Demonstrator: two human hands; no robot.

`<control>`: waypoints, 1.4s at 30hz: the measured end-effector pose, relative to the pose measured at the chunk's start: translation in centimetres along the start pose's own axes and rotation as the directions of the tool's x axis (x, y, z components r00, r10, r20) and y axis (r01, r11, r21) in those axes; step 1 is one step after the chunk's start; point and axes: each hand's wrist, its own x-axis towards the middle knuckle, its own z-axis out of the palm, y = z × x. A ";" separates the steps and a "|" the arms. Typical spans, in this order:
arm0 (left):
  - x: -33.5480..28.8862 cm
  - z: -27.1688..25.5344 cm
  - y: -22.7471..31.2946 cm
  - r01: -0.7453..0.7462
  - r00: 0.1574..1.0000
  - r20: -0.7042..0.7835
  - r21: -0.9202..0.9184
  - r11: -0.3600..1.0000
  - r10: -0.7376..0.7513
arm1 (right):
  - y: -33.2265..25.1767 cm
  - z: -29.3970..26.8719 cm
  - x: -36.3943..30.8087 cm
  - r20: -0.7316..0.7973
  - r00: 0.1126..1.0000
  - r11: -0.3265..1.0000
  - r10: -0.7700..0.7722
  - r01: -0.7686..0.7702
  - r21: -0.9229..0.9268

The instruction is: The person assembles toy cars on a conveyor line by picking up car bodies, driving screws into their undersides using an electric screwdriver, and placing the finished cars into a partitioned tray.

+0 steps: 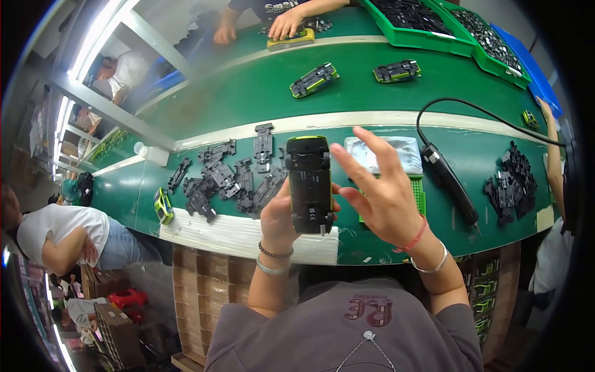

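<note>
A toy car [309, 186] with a black underside and yellow-green edges is held bottom up in my left hand [277, 217], whose fingers wrap round its left side and from beneath. My right hand [385, 197] hovers just right of the car, fingers spread, with nothing seen in it. Behind that hand are a green basket [419, 197] and a clear plastic-covered box [406, 155]. Farther right lies a black electric screwdriver [449, 183] with its cord. Left of the car, several loose black car chassis [217, 177] lie in a heap on the green table.
Another chassis pile [511, 183] sits at the right. On the far belt are two upturned cars [315, 80] [396, 71]. Green bins [427, 36] of parts stand at the far right. Across the table a co-worker's hand [287, 23] touches a yellow car. Cardboard trays [211, 291] are below the near edge.
</note>
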 end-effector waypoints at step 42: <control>0.0 2.3 -4.6 -0.051 0.987 -0.129 0.326 0.944 0.098 | 0.2 2.6 -2.4 0.431 0.817 0.326 0.383 -0.556 0.764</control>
